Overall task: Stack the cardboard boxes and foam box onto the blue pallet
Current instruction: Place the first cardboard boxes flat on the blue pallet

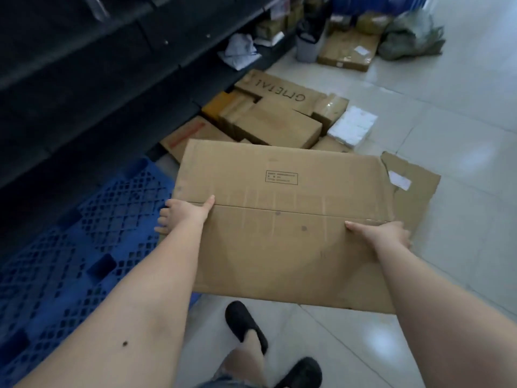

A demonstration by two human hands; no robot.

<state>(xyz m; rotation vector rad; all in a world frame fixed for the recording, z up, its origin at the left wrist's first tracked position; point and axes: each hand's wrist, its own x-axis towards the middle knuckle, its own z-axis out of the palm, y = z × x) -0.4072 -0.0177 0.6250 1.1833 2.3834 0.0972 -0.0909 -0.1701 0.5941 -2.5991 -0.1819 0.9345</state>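
I have both hands, left (184,212) and right (383,233), gripping the cardboard box (279,219); fingers underneath hidden, pallet (84,247) cut off left

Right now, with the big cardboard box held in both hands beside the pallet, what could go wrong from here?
1. The large cardboard box is gripped only at its side edges by the left hand and right hand; it may slip or sag.
2. It hides the floor ahead, where the flattened cardboard lies, a possible trip.
3. The blue pallet has an open grid; a slippered foot could catch.
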